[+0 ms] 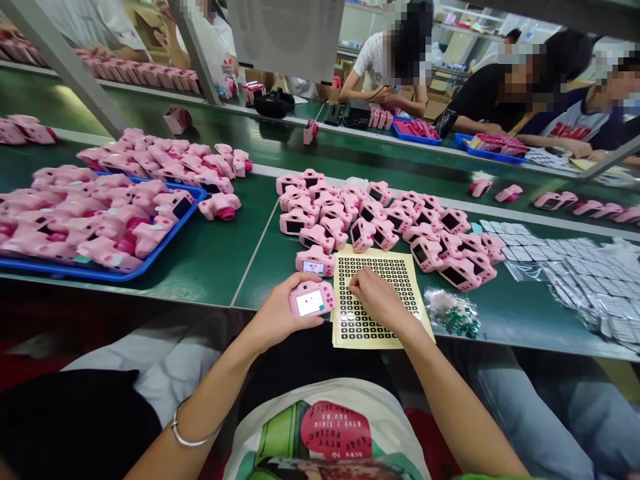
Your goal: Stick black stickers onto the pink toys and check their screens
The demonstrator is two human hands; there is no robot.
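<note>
Left hand grips pink toy camera, right hand pinched at sticker sheet

Left hand [275, 310]: clamped on a pink toy camera [309, 300], fingers over the top edge, thumb along the bottom. Camera is at the front edge of the green workbench [230, 247], just left of the sheet; back faces up, screen lit white, small green tab at a screen corner, magenta buttons on the right. Metal bangle [187, 442] on left forearm.

Right hand [377, 293]: over the yellow sticker sheet [367, 327], fingertips bunched together at its left half; can't tell if a sticker is between them. Sheet carries rows of small black squares with pale centres.

Second lit camera [314, 263] lies just beyond the held one, by the sheet's left edge. Big cluster of pink cameras [335, 217] behind the sheet, most screens dark. Clear bag of green tabs [457, 313] right of the sheet; plastic-wrapped flat white pieces [585, 273] farther right. Left: blue tray [197, 200] heaped with pink cameras, more piled behind it. Across the bench, co-workers sit, one in a white patterned shirt [369, 60].
</note>
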